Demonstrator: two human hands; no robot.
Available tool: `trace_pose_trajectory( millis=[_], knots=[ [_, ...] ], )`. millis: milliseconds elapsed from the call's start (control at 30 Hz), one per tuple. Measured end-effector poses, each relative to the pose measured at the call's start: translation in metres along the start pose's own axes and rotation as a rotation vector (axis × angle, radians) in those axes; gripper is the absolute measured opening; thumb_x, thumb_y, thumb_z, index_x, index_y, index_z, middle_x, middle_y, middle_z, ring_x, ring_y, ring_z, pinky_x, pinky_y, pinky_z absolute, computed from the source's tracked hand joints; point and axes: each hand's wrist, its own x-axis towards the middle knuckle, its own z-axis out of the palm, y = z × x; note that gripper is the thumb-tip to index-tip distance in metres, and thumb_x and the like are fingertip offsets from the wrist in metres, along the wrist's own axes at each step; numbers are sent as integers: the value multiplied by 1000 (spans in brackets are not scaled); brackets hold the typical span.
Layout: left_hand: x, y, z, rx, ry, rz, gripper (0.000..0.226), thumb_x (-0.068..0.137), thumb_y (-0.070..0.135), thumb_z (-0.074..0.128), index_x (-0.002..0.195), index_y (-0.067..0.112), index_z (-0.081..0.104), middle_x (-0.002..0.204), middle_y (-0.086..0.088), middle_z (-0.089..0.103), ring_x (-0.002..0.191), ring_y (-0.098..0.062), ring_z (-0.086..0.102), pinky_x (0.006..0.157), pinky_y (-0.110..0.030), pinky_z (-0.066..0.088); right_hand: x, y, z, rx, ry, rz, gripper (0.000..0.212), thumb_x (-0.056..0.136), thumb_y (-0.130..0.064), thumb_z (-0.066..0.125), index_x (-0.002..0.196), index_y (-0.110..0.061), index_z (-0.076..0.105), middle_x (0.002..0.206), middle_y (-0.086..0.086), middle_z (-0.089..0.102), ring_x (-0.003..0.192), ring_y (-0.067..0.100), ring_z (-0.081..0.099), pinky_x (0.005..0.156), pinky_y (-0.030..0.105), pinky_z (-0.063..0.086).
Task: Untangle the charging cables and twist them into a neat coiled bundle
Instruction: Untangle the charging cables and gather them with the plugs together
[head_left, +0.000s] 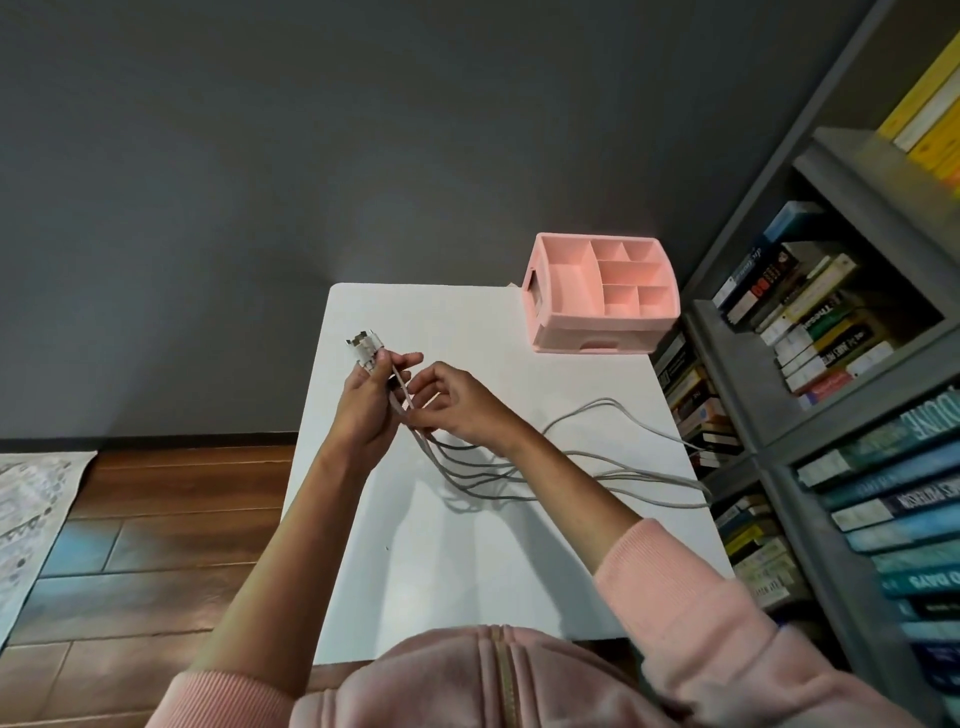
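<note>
Above a pink fleece jacket (467, 686), grey charging cables (571, 467) trailing to three o'clock are gripped by the left hand (366, 400), pinched by the right hand (457, 405), seemingly for straightening.

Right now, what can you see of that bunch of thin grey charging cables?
The thin grey charging cables look rubbery, several strands gathered together. The left hand grips them near their pale plug ends, above the white table; the right hand pinches the strands just below. The rest trails loose and uncoiled across the table.
</note>
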Motion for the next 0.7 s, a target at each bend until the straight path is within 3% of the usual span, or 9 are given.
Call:
trace_pose_trajectory(
  millis=[67,133,200,267,367,433,500,700],
  knots=[
    [4,-1,-1,-40,14,-2,32,104,23,34,79,14,52,93,-1,70,83,-8,56,78,-25,49,0,-2,-1,-1,0,-13,18,85,-7,68,100,-7,58,77,4,61,73,22,62,77,43,54],
    [7,-1,-3,-87,19,-10,32,104,23,31,80,14,50,91,0,74,96,-11,61,85,-29,48,-2,-7,-5,39,-11,-1,11,92,-8,61,101,-3,59,72,7,60,64,20,60,63,31,56],
    [8,-1,-1,-186,17,-19,32,105,25,28,82,14,48,82,0,74,92,-12,68,87,-32,48,-4,-10,-7,16,-20,22,10,97,-14,53,95,-6,59,65,4,52,53,13,49,48,20,43],
    [10,-1,2,-278,42,-7,31,105,27,28,83,14,46,59,5,64,66,-9,67,81,-29,48,-3,-9,-4,-107,-43,41,27,100,-28,47,79,-16,57,57,-1,44,45,9,37,45,21,31],
    [11,0,5,-239,98,33,32,105,28,30,77,17,42,44,10,29,38,-5,31,55,-18,42,-4,-3,3,-181,-73,73,43,99,-44,42,64,-20,47,52,-5,40,45,7,34,50,21,29],
    [10,-1,3,-206,135,49,34,105,29,30,74,17,40,44,11,24,36,-4,20,40,-15,30,-7,0,1,-118,-163,92,39,101,-39,40,69,-19,47,53,-8,36,44,4,30,45,15,26],
    [11,-2,-1,-215,172,61,35,105,28,30,72,17,39,44,12,25,36,-2,19,35,-14,21,-10,3,-7,-85,-266,141,34,103,-33,39,73,-20,51,54,-9,33,46,5,25,42,15,21],
    [7,-12,-2,-189,235,78,35,105,25,30,72,17,38,42,13,26,34,-1,20,32,-15,19,-14,10,-25,-132,-360,277,40,100,-40,44,65,-20,42,48,-11,22,43,7,16,42,18,15]
  ],
)
